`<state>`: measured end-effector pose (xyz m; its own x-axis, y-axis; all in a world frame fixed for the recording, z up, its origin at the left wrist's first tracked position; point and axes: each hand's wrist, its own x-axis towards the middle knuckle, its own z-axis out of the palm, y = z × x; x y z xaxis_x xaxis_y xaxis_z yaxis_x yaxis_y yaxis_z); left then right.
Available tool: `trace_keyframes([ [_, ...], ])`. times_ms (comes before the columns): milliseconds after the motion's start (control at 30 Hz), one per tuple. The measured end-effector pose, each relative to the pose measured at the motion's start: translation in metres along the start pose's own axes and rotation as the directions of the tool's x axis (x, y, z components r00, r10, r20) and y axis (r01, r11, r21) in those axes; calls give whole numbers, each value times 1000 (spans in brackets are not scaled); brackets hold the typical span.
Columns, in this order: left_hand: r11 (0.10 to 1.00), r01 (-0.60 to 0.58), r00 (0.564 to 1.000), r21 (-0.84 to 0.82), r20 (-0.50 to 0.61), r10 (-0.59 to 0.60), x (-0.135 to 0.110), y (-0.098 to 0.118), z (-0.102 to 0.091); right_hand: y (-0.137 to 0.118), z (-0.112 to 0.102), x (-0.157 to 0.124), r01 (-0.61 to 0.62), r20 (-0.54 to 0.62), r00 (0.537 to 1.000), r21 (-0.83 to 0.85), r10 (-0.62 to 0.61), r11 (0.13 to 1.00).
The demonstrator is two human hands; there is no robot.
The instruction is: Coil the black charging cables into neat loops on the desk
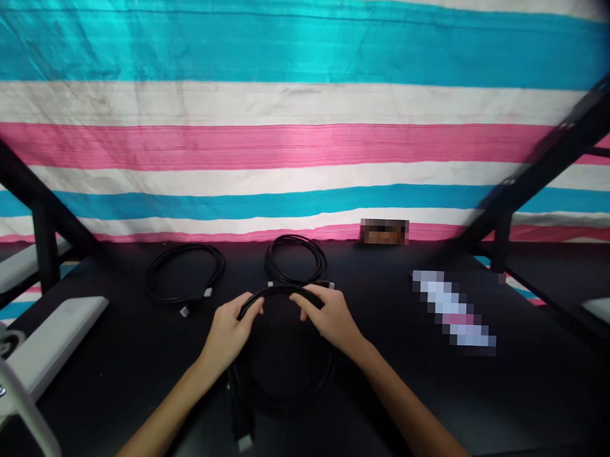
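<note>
Both our grips are closed on a black cable coil (285,290), our left hand (236,321) and right hand (328,314) pinching either side of its far edge. The roundish loop, with no clear long axis, runs from there toward us, over or on the table (479,394); we cannot tell which. Its near plug (245,442) lies closer to our left.

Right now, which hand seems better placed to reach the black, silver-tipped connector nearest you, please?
Probably the left hand: the connector shows closer to it than to the right hand; both hold the coiled black cable.
</note>
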<state>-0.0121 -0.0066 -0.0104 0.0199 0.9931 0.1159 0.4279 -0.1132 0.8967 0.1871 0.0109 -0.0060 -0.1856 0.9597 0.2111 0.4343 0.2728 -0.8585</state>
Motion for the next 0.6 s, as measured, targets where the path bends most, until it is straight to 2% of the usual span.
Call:
trace_keyframes([
  [100, 971, 96, 987, -218, -104, -121, 3, 2, -5, -4, 0, 0, -214, 179, 968, 211, 178, 954],
  [233, 859, 39, 940, -511, -273, -205, 9, 0, -11, -11, 7, -5, -375, 410, 887, 374, 212, 848],
  [300, 811, 12, 930, -584, -292, -224, 11, -2, -11, -13, 12, -8, -458, 507, 831, 391, 229, 798],
  [400, 770, 20, 944, -637, -241, -225, 11, -4, -9, -14, 15, -12, -540, 574, 772, 368, 272, 757],
  [467, 761, 32, 961, -648, -189, -202, 11, -3, -8, -13, 15, -12, -540, 561, 779, 374, 280, 754],
  [600, 746, 70, 987, -662, -63, -148, 8, 5, -8, -10, 13, -8, -464, 430, 863, 469, 265, 752],
])
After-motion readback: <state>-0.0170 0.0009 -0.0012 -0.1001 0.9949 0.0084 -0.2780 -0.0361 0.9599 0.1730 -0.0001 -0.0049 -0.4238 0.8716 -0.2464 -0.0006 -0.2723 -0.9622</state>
